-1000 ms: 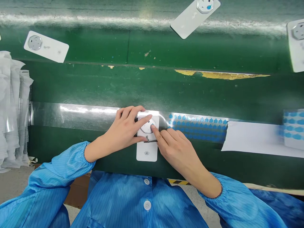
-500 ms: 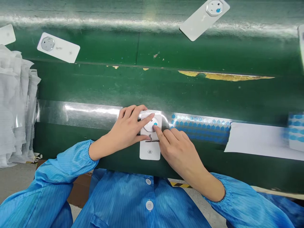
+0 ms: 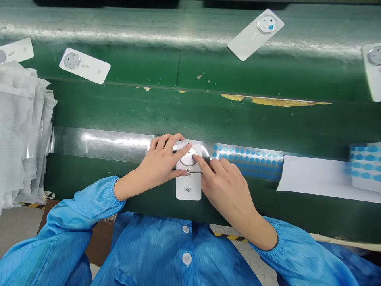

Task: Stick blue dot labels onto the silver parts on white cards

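A white phone back cover [image 3: 188,187] with a round camera area lies upright before me on the green bench. My left hand [image 3: 159,161] grips it from the left, fingertips at its top edge, forefinger and thumb across its face. At the camera area, the forefinger of my right hand [image 3: 224,184] touches a small dark opening. The other right fingers are curled around a thin dark tool [image 3: 195,172], perhaps tweezers, mostly hidden by the hand. Just right of the cover is a clear sheet of blue round stickers [image 3: 247,153].
More phone covers lie on the far strip: one at left [image 3: 92,71], one with a blue dot [image 3: 245,43], others at the edges. White film sleeves [image 3: 18,131] are stacked at left. At right sit white paper [image 3: 312,174] and another blue-dotted sheet [image 3: 367,167].
The blue dot at my right fingertip no longer shows; a dark opening appears there. The view has shifted slightly, and the far covers sit lower in it. My left hand keeps its hold.
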Demonstrator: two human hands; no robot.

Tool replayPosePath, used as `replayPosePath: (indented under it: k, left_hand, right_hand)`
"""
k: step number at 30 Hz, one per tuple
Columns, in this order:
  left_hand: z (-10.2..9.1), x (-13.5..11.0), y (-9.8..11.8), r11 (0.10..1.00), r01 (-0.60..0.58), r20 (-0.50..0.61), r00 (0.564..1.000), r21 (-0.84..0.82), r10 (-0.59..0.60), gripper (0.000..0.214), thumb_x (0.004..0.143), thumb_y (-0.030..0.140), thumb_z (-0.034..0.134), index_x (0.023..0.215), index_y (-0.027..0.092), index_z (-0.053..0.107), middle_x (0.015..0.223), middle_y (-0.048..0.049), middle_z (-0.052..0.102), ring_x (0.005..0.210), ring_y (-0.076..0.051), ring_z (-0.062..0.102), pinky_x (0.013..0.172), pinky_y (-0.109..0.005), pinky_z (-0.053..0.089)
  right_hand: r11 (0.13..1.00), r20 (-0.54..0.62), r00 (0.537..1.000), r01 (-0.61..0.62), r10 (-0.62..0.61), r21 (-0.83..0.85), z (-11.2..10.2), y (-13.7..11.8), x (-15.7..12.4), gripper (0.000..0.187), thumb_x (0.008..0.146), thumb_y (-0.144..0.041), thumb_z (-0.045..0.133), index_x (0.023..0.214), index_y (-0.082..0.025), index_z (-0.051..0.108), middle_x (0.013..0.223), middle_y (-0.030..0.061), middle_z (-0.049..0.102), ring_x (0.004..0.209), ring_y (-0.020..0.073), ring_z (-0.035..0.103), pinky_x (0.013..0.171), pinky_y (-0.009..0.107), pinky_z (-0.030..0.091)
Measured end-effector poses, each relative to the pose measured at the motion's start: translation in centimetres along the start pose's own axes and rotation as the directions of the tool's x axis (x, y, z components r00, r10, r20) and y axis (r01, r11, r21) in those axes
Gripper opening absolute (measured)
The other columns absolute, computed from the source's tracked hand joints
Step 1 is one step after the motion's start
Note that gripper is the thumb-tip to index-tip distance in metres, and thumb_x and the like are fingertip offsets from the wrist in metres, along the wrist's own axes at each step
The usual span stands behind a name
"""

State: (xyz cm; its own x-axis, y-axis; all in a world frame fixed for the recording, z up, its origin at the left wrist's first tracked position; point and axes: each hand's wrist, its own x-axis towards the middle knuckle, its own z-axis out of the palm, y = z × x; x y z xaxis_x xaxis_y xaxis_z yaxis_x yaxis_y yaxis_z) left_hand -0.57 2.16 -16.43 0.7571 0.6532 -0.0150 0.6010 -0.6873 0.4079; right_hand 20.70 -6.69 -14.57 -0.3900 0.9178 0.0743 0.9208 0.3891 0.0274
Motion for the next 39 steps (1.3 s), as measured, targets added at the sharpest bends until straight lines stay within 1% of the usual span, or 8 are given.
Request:
replayPosePath:
  k: [9, 14, 17, 20, 22, 24, 33, 39]
  left_hand:
    - [-0.4, -0.4, 0.0, 0.995, -0.014, -0.016, 1.000, -0.096, 0.013, 0.070, 0.100, 0.052, 0.066, 0.159, 0.023, 0.042, 0.154, -0.0184, 0.047, 0.139, -0.037, 0.043, 0.114, -0.055, 0.037]
    - [-2.9, 1.0, -4.9, 0.976, 0.132, -0.255, 0.951, -0.173, -0.174, 0.060, 0.103, 0.050, 0.058, 0.156, 0.024, 0.046, 0.143, -0.0132, 0.056, 0.134, -0.029, 0.049, 0.115, -0.046, 0.037]
    - [-5.8, 2.6, -11.7, 0.888, 0.454, -0.398, 0.803, -0.074, -0.443, 0.064, 0.096, 0.046, 0.063, 0.154, 0.022, 0.050, 0.150, -0.0155, 0.052, 0.140, -0.034, 0.045, 0.117, -0.049, 0.036]
    - [-9.5, 3.5, -18.9, 0.632, 0.773, -0.458, 0.545, -0.049, -0.702, 0.087, 0.090, 0.050, 0.068, 0.163, 0.014, 0.036, 0.165, -0.0236, 0.033, 0.150, -0.043, 0.033, 0.122, -0.057, 0.029]
    - [-11.8, 3.8, -22.6, 0.474, 0.875, -0.444, 0.389, -0.096, -0.808, 0.106, 0.084, 0.056, 0.073, 0.165, 0.007, 0.025, 0.166, -0.0291, 0.027, 0.153, -0.046, 0.028, 0.124, -0.057, 0.025]
    - [-13.5, 3.9, -25.2, 0.384, 0.914, -0.332, 0.325, -0.129, -0.886, 0.125, 0.074, 0.061, 0.082, 0.166, 0.004, 0.019, 0.166, -0.0327, 0.025, 0.154, -0.048, 0.026, 0.124, -0.058, 0.026]
    - [-16.2, 5.5, -27.4, 0.306, 0.929, -0.218, 0.261, -0.209, -0.940, 0.122, 0.041, 0.042, 0.105, 0.142, 0.007, 0.046, 0.159, -0.0377, 0.032, 0.153, -0.054, 0.021, 0.119, -0.072, 0.021]
    - [-16.7, 4.8, -26.9, 0.539, 0.756, -0.325, 0.437, -0.372, -0.838, 0.095, 0.056, 0.027, 0.099, 0.136, 0.011, 0.049, 0.141, -0.0234, 0.055, 0.132, -0.041, 0.055, 0.107, -0.054, 0.050]
  right_hand:
    - [0.975, -0.050, 0.998, 0.039, -0.029, 0.220, 0.5, -1.4, -1.6, 0.043, 0.107, -0.015, 0.045, 0.147, -0.001, 0.051, 0.087, 0.0105, 0.060, 0.076, 0.0239, 0.049, 0.067, 0.036, 0.040]
    - [0.933, -0.035, 0.977, 0.212, -0.211, 0.290, 1.0, -4.8, -5.1, 0.061, 0.113, -0.042, 0.032, 0.145, 0.005, 0.053, 0.088, 0.0122, 0.060, 0.075, 0.0250, 0.050, 0.068, 0.039, 0.039]
    - [0.894, -0.166, 0.932, 0.357, -0.322, 0.271, 1.4, -5.6, -6.5, 0.042, 0.110, -0.017, 0.033, 0.135, 0.000, 0.063, 0.082, 0.0080, 0.060, 0.071, 0.0226, 0.049, 0.068, 0.038, 0.035]
    - [0.797, -0.288, 0.854, 0.512, -0.433, 0.321, 0.6, -4.4, -6.2, 0.043, 0.104, -0.002, 0.033, 0.125, -0.004, 0.070, 0.076, 0.0048, 0.059, 0.067, 0.0199, 0.047, 0.067, 0.038, 0.033]
    - [0.741, -0.349, 0.812, 0.576, -0.468, 0.344, -0.7, -2.6, -4.9, 0.043, 0.105, -0.005, 0.033, 0.125, -0.004, 0.071, 0.071, 0.0032, 0.056, 0.063, 0.0186, 0.044, 0.063, 0.038, 0.030]
    - [0.735, -0.425, 0.786, 0.596, -0.450, 0.324, -2.2, -0.4, -2.6, 0.042, 0.106, -0.010, 0.035, 0.129, -0.004, 0.070, 0.066, 0.0007, 0.048, 0.061, 0.0178, 0.041, 0.060, 0.038, 0.025]
    - [0.985, -0.431, 0.890, 0.174, -0.150, 0.016, -3.8, 7.8, 16.7, 0.040, 0.107, -0.013, 0.045, 0.127, -0.032, 0.074, 0.076, 0.0031, 0.057, 0.071, 0.0188, 0.042, 0.067, 0.038, 0.022]
    - [0.986, -0.224, 0.974, 0.059, -0.023, 0.154, -0.2, 8.3, 22.0, 0.031, 0.102, -0.017, 0.058, 0.129, -0.013, 0.072, 0.096, 0.0131, 0.065, 0.085, 0.0248, 0.049, 0.072, 0.036, 0.029]
